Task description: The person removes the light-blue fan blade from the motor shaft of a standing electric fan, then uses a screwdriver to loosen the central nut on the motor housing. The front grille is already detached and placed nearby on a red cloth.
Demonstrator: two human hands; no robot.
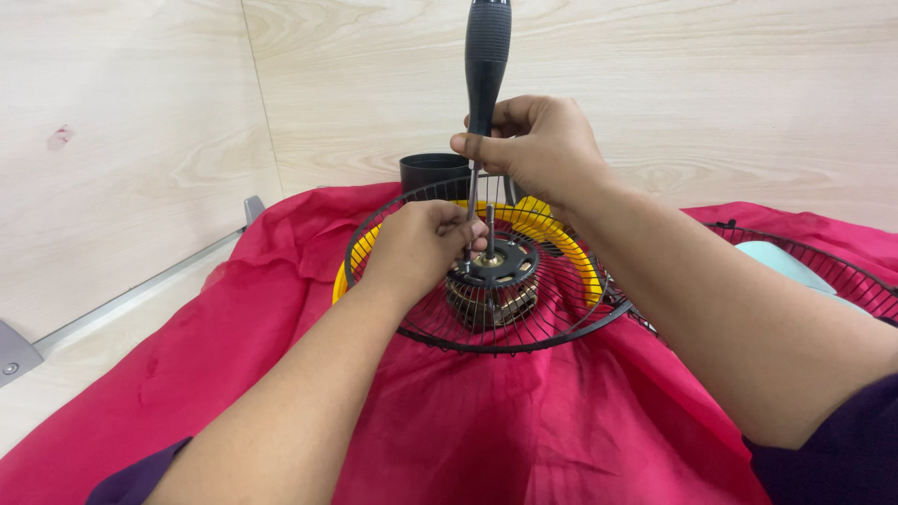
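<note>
A black wire fan guard [552, 323] with a yellow ring [572, 252] lies on a red cloth [486, 421]. In its middle sits the fan motor [491, 295], with a black hub plate [510, 264] and an upright metal shaft [490, 224]. My right hand [533, 150] grips the lower end of a screwdriver's black handle [486, 51], which stands upright over the hub. My left hand [421, 245] pinches the screwdriver's metal shank [471, 201] near the tip, at the hub plate's left edge.
A black cylindrical cup [432, 173] stands behind the guard. At the right lies a second wire guard [832, 266] with a pale blue blade [781, 262]. A metal rail [140, 295] runs along the wooden surface at the left.
</note>
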